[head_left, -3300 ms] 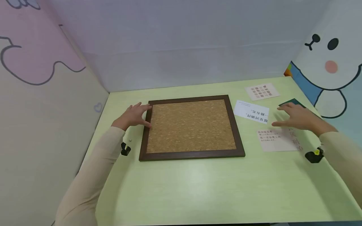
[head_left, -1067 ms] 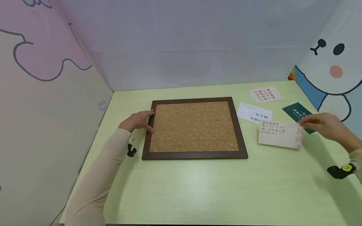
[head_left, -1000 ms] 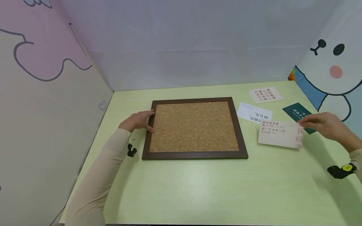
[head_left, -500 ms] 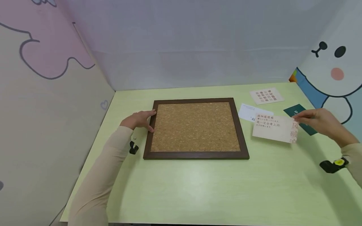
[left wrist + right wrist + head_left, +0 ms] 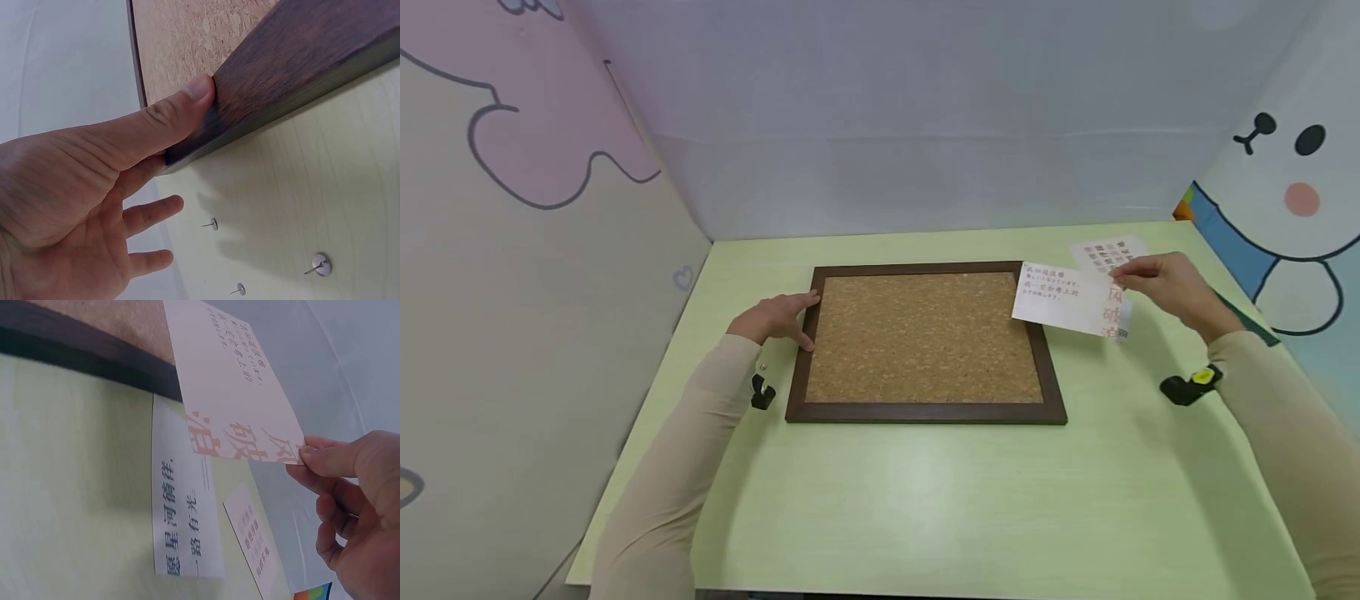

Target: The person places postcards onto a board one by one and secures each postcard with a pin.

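Observation:
A corkboard (image 5: 925, 337) with a dark brown wooden frame lies flat on the table. My left hand (image 5: 772, 318) rests on its left side, thumb and forefinger spread along the frame; the left wrist view has the thumb tip touching the wood and the other fingers extended. Between thumb and fingertips, my right hand (image 5: 1172, 287) pinches a pale card (image 5: 1063, 293) with reddish print at one corner. This card hangs above the board's right edge and mostly hides a white card (image 5: 184, 512) beneath. Several thumbtacks (image 5: 320, 264) lie beside the left hand.
Another printed card (image 5: 1105, 250) lies near the table's back right, partly covered. A dark green card (image 5: 1247, 317) shows behind the right wrist. The pale green table (image 5: 910, 508) meets a plain back wall (image 5: 910, 167), with cartoon-printed walls at both sides.
My right hand has picked up the reddish-printed card from the table and carried it left and back to the board's right edge. My left hand has settled against the frame.

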A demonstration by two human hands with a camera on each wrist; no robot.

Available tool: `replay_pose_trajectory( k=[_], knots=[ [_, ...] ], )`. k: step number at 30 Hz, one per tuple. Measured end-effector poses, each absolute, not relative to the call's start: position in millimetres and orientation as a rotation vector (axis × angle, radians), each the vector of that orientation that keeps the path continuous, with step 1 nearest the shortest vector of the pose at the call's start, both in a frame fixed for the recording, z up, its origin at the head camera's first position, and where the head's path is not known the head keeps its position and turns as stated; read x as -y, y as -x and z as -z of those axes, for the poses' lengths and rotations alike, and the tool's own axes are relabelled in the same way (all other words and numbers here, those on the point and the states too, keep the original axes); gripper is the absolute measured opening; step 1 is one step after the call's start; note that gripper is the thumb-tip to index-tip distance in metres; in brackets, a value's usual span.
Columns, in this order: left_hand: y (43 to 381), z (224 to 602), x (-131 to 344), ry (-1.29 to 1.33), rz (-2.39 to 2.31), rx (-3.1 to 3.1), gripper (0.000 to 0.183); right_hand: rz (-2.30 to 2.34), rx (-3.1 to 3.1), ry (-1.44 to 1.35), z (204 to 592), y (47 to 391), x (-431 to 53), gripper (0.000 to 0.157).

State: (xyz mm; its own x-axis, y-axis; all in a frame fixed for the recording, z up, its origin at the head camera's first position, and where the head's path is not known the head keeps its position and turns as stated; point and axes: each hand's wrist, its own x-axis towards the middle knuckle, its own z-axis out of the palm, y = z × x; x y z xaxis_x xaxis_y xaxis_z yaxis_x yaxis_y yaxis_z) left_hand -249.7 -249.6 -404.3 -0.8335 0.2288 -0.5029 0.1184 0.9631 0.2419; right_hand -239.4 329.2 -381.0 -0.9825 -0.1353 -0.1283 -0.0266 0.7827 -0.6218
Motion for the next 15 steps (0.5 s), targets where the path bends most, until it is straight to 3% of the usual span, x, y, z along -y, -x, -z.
replay_pose_trajectory(
  k=[15],
  knots=[
    [251, 405, 250, -0.251, -0.259, -2.558, 0.104, 1.264, -2.754, 0.121, 386, 277, -228, 0.033]
  ],
)
